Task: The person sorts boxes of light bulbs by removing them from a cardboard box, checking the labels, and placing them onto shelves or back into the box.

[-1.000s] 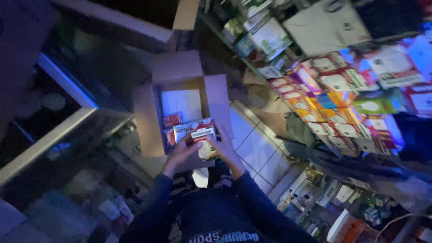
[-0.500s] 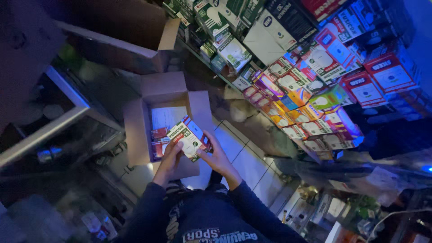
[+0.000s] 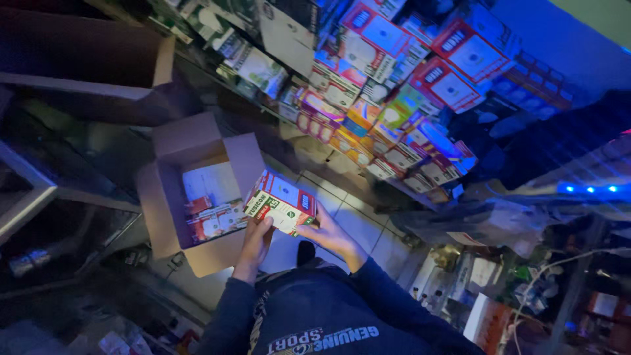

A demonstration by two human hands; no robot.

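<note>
hands at work over an open box. both hands grip a small stack of packets (image 3: 281,202), red, white and green, raised just above the near right corner of the cardboard box (image 3: 164,217) that stands on the tiled floor (image 3: 355,220). left hand (image 3: 257,233) takes the stack from its near left end, fingers curled shut under and around the lower edge, thumb pressed on the face; this under-grip appears to bear the weight. right hand (image 3: 327,231) closes on the right end, fingers wrapped behind, so that the loose packets are squeezed between the two palms and stay squared as one block. the stack is tilted, its long side slanting from near left to far right, probably because the wrists meet it at different heights. inside the box, more packets of the same kind (image 3: 213,220) lie low against the near wall, with a pale sheet (image 3: 210,184) showing on the bare far part; the flaps stand folded out, leaving the opening free for reaching in. to the far right, shelves (image 3: 394,85) carry many similar coloured cartons, faces outward and tightly ranked. a second, larger carton (image 3: 85,59) sits far left on a ledge. dark sleeves and the person's dark top (image 3: 315,315) fill the near edge. light is dim and bluish, so fine detail of the fingertips cannot be told.
</note>
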